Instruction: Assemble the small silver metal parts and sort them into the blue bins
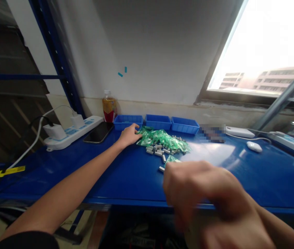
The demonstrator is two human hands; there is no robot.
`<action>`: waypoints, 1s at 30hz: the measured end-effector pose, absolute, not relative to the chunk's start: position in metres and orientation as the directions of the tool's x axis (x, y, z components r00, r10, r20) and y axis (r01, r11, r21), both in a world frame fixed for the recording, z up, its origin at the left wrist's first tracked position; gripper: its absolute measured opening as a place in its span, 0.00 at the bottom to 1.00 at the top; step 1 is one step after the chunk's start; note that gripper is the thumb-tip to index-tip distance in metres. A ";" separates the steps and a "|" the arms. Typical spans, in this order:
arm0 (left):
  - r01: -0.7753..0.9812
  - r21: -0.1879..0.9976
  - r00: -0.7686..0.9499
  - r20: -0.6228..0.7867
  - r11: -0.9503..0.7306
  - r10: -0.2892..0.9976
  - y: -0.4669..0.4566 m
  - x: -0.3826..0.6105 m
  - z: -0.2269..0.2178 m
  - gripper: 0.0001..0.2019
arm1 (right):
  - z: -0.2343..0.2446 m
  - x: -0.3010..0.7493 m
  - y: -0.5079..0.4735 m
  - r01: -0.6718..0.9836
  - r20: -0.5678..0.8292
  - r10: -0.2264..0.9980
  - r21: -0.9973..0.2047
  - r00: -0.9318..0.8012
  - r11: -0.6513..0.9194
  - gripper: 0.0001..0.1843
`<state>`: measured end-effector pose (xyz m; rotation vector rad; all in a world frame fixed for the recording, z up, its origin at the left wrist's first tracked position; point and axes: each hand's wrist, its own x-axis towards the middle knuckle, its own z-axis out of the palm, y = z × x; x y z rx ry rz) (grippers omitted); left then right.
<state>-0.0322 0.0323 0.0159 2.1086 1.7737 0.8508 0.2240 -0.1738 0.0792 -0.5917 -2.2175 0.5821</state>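
My left hand (130,135) reaches over the table to the left edge of a pile of green plastic bags (159,137). Its fingers and thumb are apart, and nothing shows between them. Small silvery metal pieces (158,152) lie in front of the bags and among them. Close to the camera, my right hand (206,190) is raised over the table's front edge. Its fingers look bent but are smeared by motion, so whether they hold anything is unclear. A smaller green bag (172,158) and one loose metal piece (161,169) show just beyond it.
Three blue bins, left (128,126), middle (158,126) and right (185,129), line the wall. A drink bottle (109,107), a phone (98,132) and a power strip (66,140) stand left. A white case (254,146) and cables lie right on the blue table (121,180).
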 end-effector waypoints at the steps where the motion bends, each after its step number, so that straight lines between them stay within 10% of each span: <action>1: 0.782 0.583 0.068 0.270 -0.219 0.960 0.032 -0.032 0.017 0.24 | 0.088 0.211 -0.148 0.276 0.407 0.643 -0.662 -0.648 0.697 0.12; 6: 0.594 0.708 0.064 0.430 -0.380 0.900 0.022 -0.026 0.033 0.15 | 0.071 0.172 -0.043 0.244 0.112 0.908 -0.944 -0.403 0.224 0.20; 10: 0.511 0.513 0.207 0.705 -0.689 0.678 -0.004 -0.012 0.050 0.08 | 0.043 0.175 -0.022 -0.078 0.014 0.962 -0.997 -0.274 -0.007 0.27; 13: 0.433 0.299 0.456 0.741 -0.851 0.493 -0.021 -0.001 0.053 0.09 | 0.041 0.179 -0.027 -0.183 0.118 0.978 -0.979 -0.170 0.087 0.24; 17: 0.451 0.270 0.559 0.657 -0.851 0.505 -0.029 0.007 0.048 0.09 | 0.043 0.185 -0.031 0.094 0.410 0.912 -0.908 0.001 0.408 0.18; 21: 0.369 0.705 0.417 0.457 -0.606 0.786 -0.027 0.009 0.047 0.19 | 0.037 0.190 -0.033 0.484 0.790 0.612 -0.524 -0.030 0.701 0.12; 25: 0.086 0.959 0.339 0.227 -0.270 0.913 -0.023 0.011 0.049 0.24 | 0.031 0.186 -0.038 0.562 0.836 0.477 -0.264 -0.273 0.784 0.14; 30: 0.248 0.789 0.170 0.536 -0.562 0.827 -0.025 0.008 0.050 0.11 | 0.035 0.181 -0.042 0.401 0.690 0.696 -0.591 -0.199 0.700 0.15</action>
